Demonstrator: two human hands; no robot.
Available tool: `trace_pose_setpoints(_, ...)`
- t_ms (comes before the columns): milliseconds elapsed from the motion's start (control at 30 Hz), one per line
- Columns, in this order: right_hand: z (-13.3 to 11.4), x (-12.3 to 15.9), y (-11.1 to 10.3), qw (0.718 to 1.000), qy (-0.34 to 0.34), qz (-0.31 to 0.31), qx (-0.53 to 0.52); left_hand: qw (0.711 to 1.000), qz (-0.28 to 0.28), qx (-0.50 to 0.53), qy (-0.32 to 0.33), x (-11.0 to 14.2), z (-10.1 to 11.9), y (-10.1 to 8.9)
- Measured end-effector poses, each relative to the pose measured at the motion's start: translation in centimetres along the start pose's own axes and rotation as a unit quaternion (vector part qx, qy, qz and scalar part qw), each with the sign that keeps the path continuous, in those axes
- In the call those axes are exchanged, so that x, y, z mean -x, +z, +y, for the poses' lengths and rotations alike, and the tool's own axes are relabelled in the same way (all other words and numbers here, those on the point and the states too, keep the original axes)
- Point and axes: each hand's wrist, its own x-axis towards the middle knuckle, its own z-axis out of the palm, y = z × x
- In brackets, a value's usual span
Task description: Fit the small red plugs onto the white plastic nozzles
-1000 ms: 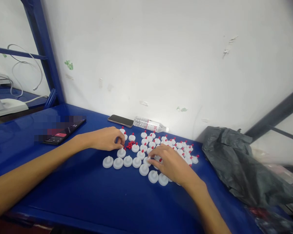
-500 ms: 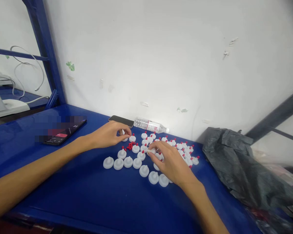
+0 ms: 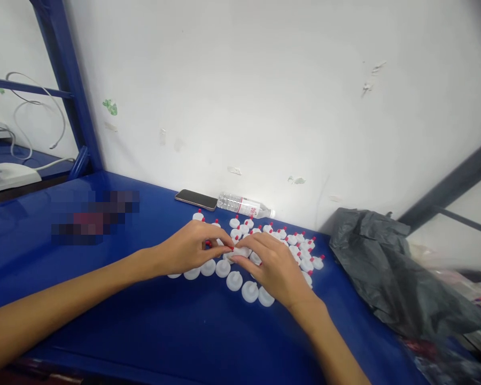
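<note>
My left hand (image 3: 190,247) pinches a small red tip cap (image 3: 231,248) between thumb and forefinger, against the nozzle of a white round nozzle lid. That white lid (image 3: 242,252) is held on its side in the fingers of my right hand (image 3: 278,267). Below the hands, a curved row of white lids (image 3: 234,280) with bare nozzles lies on the blue table (image 3: 176,326). Behind and to the right stand several white lids (image 3: 292,239) with red tips. Loose red caps (image 3: 208,244) show only partly through the gap in my left hand.
A phone (image 3: 195,199) and a clear plastic bottle (image 3: 244,205) lie along the white wall. A blurred-out item (image 3: 96,219) is at the left. A dark plastic bag (image 3: 377,262) hangs over the table's right side. Blue frame posts (image 3: 66,80) rise at the left.
My left hand has moved right and toward me, from beside the loose red caps to the lid in my right hand. It now covers most of the red caps. The view shifted slightly.
</note>
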Motion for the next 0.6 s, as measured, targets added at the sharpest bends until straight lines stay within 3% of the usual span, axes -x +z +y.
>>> trace_pose_setpoints(167, -0.22, -0.04, -0.02, 0.999, 0.027, 0.027, -0.028, 0.998, 0.020, -0.062, 0.024, 0.18, -0.38, 0.03)
trace_pose_setpoints(333, -0.33, -0.02, 0.11, 0.995, -0.022, 0.094, -0.037, 0.989, 0.016, -0.133, 0.056, 0.44, -0.44, 0.14)
trace_pose_setpoints(600, -0.79, 0.08, 0.43, 0.992, -0.044, 0.121, -0.011, 0.989, -0.007, -0.148, 0.025, 0.77, -0.10, 0.73)
